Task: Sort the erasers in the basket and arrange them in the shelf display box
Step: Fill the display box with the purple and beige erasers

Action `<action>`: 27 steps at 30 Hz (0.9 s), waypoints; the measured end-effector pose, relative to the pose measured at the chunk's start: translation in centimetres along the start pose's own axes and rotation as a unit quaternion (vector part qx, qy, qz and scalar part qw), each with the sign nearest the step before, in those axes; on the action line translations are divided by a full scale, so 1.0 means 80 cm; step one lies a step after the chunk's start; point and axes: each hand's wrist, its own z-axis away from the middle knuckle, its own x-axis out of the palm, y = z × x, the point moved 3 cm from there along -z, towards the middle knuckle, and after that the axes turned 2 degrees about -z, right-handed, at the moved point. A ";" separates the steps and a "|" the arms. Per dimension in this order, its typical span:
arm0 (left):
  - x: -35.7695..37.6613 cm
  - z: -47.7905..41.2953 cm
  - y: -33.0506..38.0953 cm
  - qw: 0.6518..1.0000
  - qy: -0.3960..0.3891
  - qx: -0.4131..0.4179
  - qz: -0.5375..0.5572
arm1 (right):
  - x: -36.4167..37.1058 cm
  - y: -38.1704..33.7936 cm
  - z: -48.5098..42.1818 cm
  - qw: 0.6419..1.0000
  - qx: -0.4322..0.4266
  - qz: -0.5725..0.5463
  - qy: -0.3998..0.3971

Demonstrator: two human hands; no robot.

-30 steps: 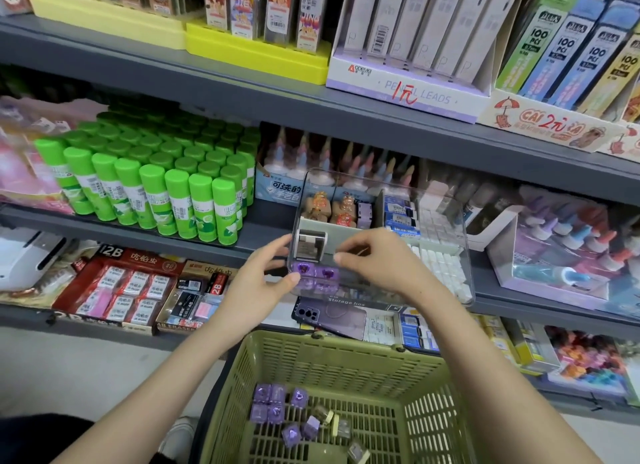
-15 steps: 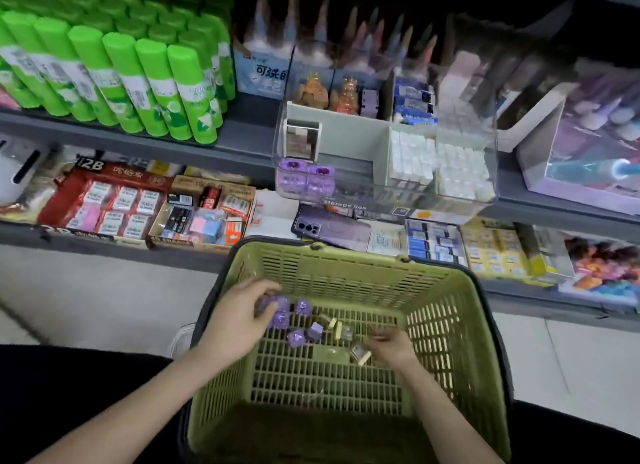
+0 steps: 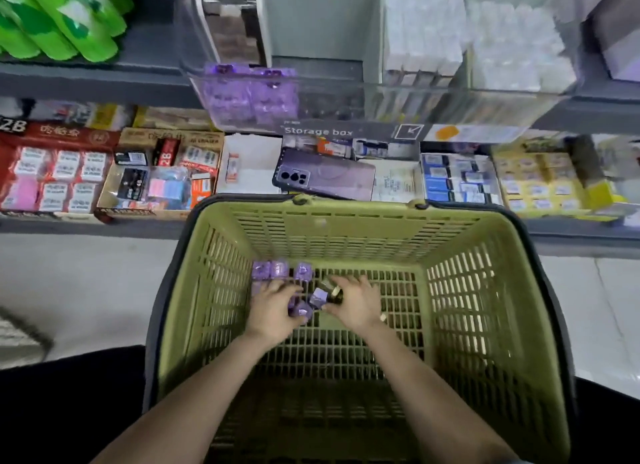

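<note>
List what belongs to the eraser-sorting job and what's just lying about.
Job: purple erasers, green basket, clear storage box, left hand, right hand.
Lying about: green glue sticks, purple phone, red 2B eraser box.

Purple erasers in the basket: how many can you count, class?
6 purple erasers: three in a far row, one at the fingertips of the left hand, two between it and the right hand. Others may be hidden.
</note>
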 end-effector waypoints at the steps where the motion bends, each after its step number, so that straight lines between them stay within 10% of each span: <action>1: 0.005 0.001 0.001 1.000 0.002 0.005 -0.030 | 0.003 0.001 -0.001 1.000 0.003 -0.004 0.004; 27: 0.006 -0.020 0.002 0.966 -0.044 0.128 -0.218 | -0.003 0.068 0.021 0.981 0.113 -0.142 -0.061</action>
